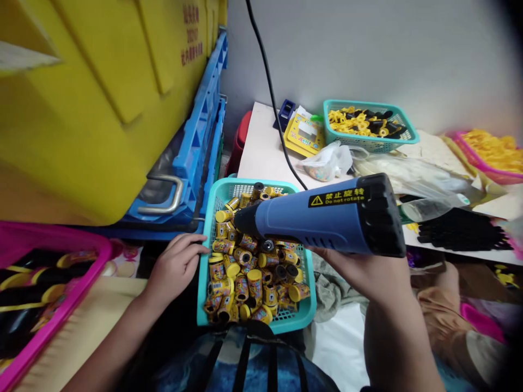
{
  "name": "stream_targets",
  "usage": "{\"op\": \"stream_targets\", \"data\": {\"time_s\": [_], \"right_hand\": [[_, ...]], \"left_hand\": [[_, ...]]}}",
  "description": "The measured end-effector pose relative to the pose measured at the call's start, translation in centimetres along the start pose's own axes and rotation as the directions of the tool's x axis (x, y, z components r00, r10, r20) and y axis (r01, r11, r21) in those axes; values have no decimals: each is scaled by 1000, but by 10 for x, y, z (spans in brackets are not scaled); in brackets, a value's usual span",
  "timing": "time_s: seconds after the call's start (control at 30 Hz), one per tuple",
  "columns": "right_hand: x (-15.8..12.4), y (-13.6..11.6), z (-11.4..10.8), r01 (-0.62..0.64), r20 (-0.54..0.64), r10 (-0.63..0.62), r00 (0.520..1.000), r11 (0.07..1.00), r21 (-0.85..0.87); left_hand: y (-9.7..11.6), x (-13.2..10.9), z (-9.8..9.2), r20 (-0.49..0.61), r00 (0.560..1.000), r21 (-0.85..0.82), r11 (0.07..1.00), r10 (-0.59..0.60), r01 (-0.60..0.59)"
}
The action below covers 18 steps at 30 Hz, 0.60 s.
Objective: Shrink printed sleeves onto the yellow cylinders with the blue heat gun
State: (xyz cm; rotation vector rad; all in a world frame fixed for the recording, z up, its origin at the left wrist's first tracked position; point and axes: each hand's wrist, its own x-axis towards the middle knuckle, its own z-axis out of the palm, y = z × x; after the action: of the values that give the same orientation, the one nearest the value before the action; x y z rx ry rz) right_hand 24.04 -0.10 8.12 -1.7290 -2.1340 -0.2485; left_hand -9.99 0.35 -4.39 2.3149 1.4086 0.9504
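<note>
At nine o'clock, the left hand (174, 267) rested curled, fingertips on the teal basket (204, 283) rim, a pink tray (61, 310) crowding beyond. Rightward, the right hand (368, 272) gripped the blue heat gun (327, 218), nozzle over small yellow bottles (249, 277).

Basket of caps between the hands, heat gun over it

The heat gun (327, 220) is hanging over the near basket (212, 218), which is holding caps (249, 272); the left hand (175, 267) is touching its left rim. A second basket (370, 142) is sitting behind on the table (261, 152), with crates (102, 98) standing at the left.
</note>
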Motion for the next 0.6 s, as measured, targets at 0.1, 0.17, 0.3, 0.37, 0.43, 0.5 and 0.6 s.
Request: {"op": "stream_targets", "data": {"time_s": [0.1,0.17,0.3,0.37,0.43,0.5,0.6], "right_hand": [[-3,0,-3,21,44,-23,999,999,50],[-4,0,-6,28,24,-30,999,998,58],[-7,0,-12,15,20,-17,1000,997,82],[-8,0,-11,21,28,-24,999,995,96],[-11,-1,-8,38,25,-41,999,995,94],[-14,-1,-1,48,-6,-47,999,997,64],[-20,1,5,78,-69,-77,995,997,19]], "left_hand": [[0,0,1,5,1000,-3,1000,3,-3],[-1,-1,1,3,1000,-14,1000,1,-1],[-1,-2,-1,-15,1000,-35,999,-17,17],[0,-2,-2,-21,999,-43,998,-43,42],[2,-1,-3,-18,997,-45,996,-72,71],[3,-1,-3,-12,996,-44,995,-86,86],[3,-1,-3,-8,996,-44,995,-86,85]]}}
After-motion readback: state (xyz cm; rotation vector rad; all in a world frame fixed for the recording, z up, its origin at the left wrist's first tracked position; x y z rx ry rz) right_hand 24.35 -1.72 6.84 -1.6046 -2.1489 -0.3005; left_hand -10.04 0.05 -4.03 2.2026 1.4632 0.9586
